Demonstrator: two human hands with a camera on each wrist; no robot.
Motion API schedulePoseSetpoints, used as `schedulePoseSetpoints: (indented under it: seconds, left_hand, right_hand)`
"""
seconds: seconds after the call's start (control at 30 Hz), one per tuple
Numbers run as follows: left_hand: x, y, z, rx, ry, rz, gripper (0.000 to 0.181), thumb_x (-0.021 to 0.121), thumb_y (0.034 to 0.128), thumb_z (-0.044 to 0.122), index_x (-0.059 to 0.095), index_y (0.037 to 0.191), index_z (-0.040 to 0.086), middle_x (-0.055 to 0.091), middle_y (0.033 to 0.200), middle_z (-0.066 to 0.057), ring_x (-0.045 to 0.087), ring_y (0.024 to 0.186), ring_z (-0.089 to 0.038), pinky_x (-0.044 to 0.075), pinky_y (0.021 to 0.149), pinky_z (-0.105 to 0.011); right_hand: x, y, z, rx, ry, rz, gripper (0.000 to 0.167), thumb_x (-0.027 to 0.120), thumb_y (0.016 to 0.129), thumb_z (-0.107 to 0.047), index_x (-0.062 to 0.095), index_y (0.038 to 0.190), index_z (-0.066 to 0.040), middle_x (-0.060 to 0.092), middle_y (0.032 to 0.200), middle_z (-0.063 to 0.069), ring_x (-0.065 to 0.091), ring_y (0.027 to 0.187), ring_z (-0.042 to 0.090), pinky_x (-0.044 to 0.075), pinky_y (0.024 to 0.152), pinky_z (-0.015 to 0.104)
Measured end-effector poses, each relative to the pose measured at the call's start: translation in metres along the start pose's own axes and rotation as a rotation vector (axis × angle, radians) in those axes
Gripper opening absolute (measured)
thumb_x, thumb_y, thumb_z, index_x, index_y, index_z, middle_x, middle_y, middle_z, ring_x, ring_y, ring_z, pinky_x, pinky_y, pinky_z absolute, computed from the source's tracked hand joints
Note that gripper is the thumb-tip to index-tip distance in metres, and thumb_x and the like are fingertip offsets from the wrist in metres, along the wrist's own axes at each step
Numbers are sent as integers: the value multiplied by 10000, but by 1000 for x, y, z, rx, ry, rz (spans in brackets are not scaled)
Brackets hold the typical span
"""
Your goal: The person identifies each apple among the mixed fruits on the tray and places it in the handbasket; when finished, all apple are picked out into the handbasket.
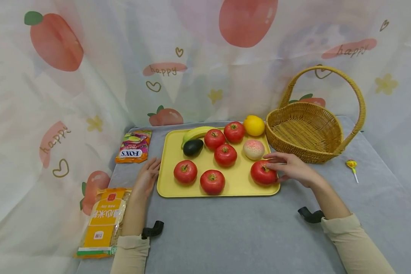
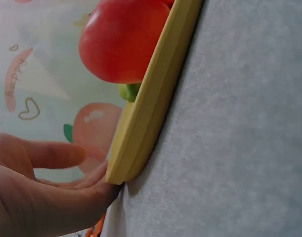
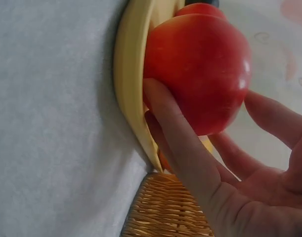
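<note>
A yellow tray [image 1: 178, 192] lies on the grey cloth, bearing several red apples, a banana [image 1: 198, 132], an avocado [image 1: 193, 147], a peach [image 1: 254, 149] and a yellow round fruit [image 1: 254, 125]. At the tray's front right corner, my right hand [image 1: 292, 169] grips a red apple [image 1: 262, 173] from its right side. The right wrist view shows fingers [image 3: 165, 106] around that apple [image 3: 197, 69], which is still over the tray. My left hand [image 1: 147, 178] is beside the tray's left edge, its fingers extended. In the left wrist view, its fingertips touch the tray's rim [image 2: 141, 128].
A wicker basket [image 1: 303, 150] with a tall handle stands behind and right of the tray. Right of it lies a lollipop [image 1: 351, 164]. On the left are a FOX'S candy bag [image 1: 134, 146] and an orange food packet [image 1: 104, 222]. A printed curtain [image 1: 198, 87] hangs behind.
</note>
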State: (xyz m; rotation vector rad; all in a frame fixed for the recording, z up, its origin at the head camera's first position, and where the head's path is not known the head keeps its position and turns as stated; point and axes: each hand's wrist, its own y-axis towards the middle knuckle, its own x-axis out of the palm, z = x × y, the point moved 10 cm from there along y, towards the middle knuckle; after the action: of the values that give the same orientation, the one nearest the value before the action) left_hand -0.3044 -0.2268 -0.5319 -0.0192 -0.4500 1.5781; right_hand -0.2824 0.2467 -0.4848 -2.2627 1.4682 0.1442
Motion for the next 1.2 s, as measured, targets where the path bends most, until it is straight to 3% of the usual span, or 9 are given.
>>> schedulePoseSetpoints:
  seconds: [0.27,0.4,0.83,1.2]
  left_hand:
    - [-9,1,-6,26,51,32,866,348,840,-303,145,1639,-41,284,1676,-231,284,1553,-323,236,1264,-395]
    - [-11,3,-6,42,40,43,894,345,804,-328,151,1633,-55,290,1666,-253,291,1546,-348,235,1263,-404]
    - [-13,5,-9,28,52,65,865,344,838,-303,164,1639,-33,307,1669,-222,304,1544,-316,235,1266,-377]
    - [-12,3,-10,-9,56,80,849,347,868,-288,180,1649,-1,311,1675,-197,303,1548,-293,239,1261,-370]
  right_hand:
    - [3,1,1,-1,26,-7,597,733,984,-289,530,1477,-19,590,1395,259,684,1056,206,639,796,484]
    - [3,1,0,-17,54,-4,595,738,981,-245,526,1471,17,611,1369,280,696,1055,207,638,796,495]
    - [-5,-1,5,1,58,38,575,760,964,-250,564,1439,9,643,1327,250,706,1025,176,639,793,478]
    - [-19,-13,-2,-19,144,72,566,738,978,-193,537,1454,40,647,1343,229,698,1038,145,619,822,562]
